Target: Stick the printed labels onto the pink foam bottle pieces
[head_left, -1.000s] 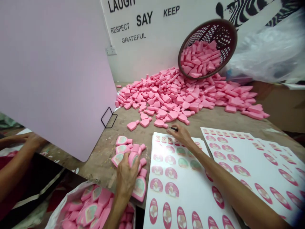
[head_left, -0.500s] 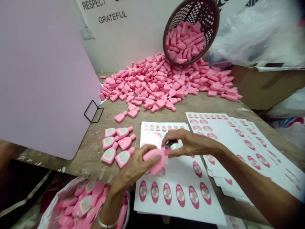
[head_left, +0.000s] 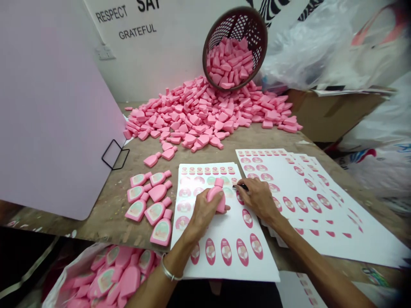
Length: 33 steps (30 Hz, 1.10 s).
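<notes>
My left hand [head_left: 205,209] is closed around a pink toy bottle [head_left: 218,194], its cap end pointing up, over a sheet of stickers [head_left: 221,224]. In my right hand [head_left: 258,196] is a small dark tool [head_left: 242,187] with a thin tip; its exact kind is unclear. That tip is at a small sticker near the sheet's upper right edge. Left of the sheet lie several pink bottles, most with a pale green label, among them a labelled bottle [head_left: 161,231] nearest me and a plain-faced bottle [head_left: 159,191].
A large heap of pink bottles [head_left: 189,113] spreads at the back below a tipped brown basket [head_left: 205,55]. More sticker sheets [head_left: 305,179] lie to the right. A white bag [head_left: 69,269] of bottles stands below the table's front edge. A pale panel [head_left: 58,107] rises at left.
My right hand with the dark tool has moved from the bottle's neck to the sheet's right side. The held bottle is now tilted upright. The view has shifted, uncovering the nearest labelled bottle.
</notes>
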### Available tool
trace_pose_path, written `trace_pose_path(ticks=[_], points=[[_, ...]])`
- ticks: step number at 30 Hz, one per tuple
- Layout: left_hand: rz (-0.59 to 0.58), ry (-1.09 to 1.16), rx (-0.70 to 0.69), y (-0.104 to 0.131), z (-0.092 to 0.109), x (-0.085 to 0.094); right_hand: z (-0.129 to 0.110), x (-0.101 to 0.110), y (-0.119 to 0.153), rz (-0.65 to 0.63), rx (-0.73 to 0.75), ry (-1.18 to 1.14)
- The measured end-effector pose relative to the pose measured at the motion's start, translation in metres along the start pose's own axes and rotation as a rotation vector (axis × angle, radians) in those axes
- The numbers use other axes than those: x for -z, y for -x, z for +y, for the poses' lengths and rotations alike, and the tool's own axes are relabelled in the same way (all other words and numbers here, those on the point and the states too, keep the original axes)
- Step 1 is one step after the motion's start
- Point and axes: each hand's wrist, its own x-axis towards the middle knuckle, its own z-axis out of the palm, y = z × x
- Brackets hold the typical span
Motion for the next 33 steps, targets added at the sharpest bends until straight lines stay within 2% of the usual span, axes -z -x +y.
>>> trace_pose_path(ticks=[3, 7, 14, 17, 21, 24, 26, 30, 33], points=[[-0.02, 0.012, -0.026, -0.016, -0.008, -0.009, -0.002, -0.001, 0.001, 0.032, 0.053, 0.041], [-0.036, -0.013, -0.07, -0.026, -0.021, -0.011, -0.003, -0.002, 0.003, 0.024, 0.067, 0.075], [-0.03, -0.048, -0.097, -0.028, -0.027, -0.01, -0.001, -0.004, 0.004, -0.017, -0.055, -0.137], [-0.028, -0.062, -0.111, -0.029, -0.028, -0.009, -0.002, -0.006, 0.002, 0.015, -0.068, -0.101], [-0.038, -0.044, -0.103, -0.03, -0.03, -0.008, -0.012, -0.004, 0.002, 0.126, 0.086, 0.053], [-0.032, -0.005, -0.1, -0.031, -0.031, -0.007, -0.019, 0.002, 0.005, 0.18, 0.166, 0.042], [-0.039, 0.043, -0.088, -0.031, -0.03, -0.006, -0.018, 0.007, 0.007, 0.201, 0.066, -0.049], [-0.042, 0.219, -0.07, -0.026, -0.023, -0.004, -0.019, 0.023, 0.006, 0.217, -0.336, -0.443], [-0.062, 0.342, -0.041, -0.015, -0.014, -0.004, -0.033, 0.036, 0.004, 0.159, -0.424, -0.631]])
